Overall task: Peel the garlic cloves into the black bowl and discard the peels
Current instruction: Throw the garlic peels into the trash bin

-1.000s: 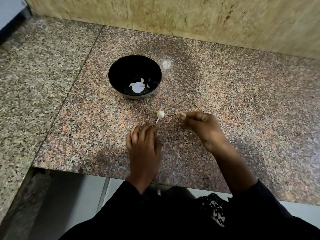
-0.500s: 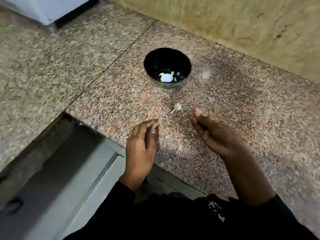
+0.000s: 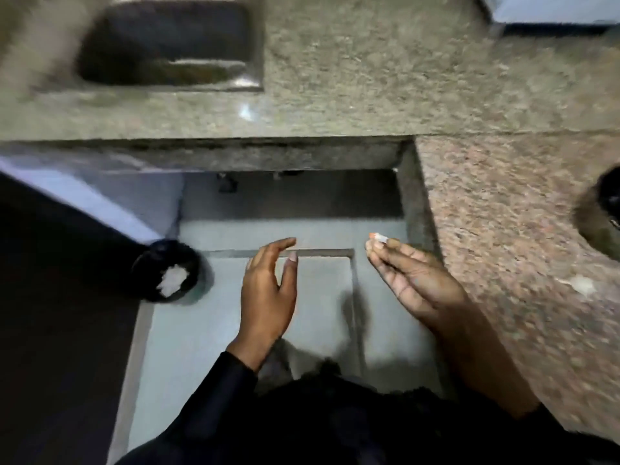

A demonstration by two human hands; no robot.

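Pinched at the tips of the right hand point(image 3: 416, 280), a small pale scrap with an orange-lit edge, apparently garlic peel point(image 3: 378, 237), held out over the floor gap beside the bench point(image 3: 503, 236). Left hand point(image 3: 268, 297) level with it across the gap, fingers point(image 3: 280, 245) loosely spread and curved, gripping nothing. Down and well to the left of those fingers, a round dark bin point(image 3: 167, 270) on the floor, white scraps inside. Far right of the right fingers, at the frame edge, a blurred dark rim, probably the black bowl point(image 3: 604, 216) on the bench; contents not visible. A pale fleck on the bench behind the right wrist, too smeared to tell clove from peel. Sink point(image 3: 167, 45) set in the far counter, beyond both hands.

Likely papery, near weightless and brittle, prone to cling to skin or drift on release; best kept in a light fingertip pinch and let go low, directly above the bin.
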